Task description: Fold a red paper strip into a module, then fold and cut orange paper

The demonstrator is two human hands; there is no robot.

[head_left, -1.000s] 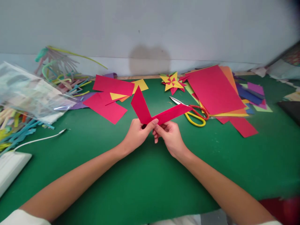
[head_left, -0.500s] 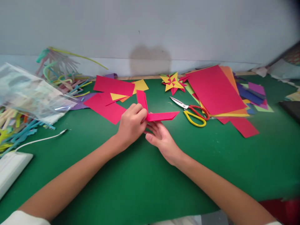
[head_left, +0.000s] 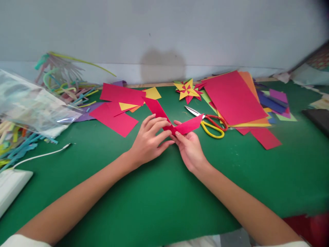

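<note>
A folded red paper piece (head_left: 189, 125) with two arms in a V shape is held above the green table. My right hand (head_left: 191, 149) pinches it near its lower corner, thumb in front and fingers behind. My left hand (head_left: 151, 139) lies against the left side of the corner, its fingers spread and touching the paper. Just right of the folded piece are scissors (head_left: 213, 129) with one red and one yellow handle. Behind it sits a red and yellow paper star (head_left: 187, 91).
Red sheets (head_left: 123, 94) and yellow scraps (head_left: 153, 93) lie at the back left. A stack of coloured paper (head_left: 235, 99) is at the right. Bagged pipe cleaners (head_left: 33, 103), a white cable (head_left: 41, 156) and a white box (head_left: 12, 188) occupy the left side.
The folded paper has turned and shifted slightly right, its arms now in a V. My left fingers have loosened and spread, while my right thumb has closed onto the paper.
</note>
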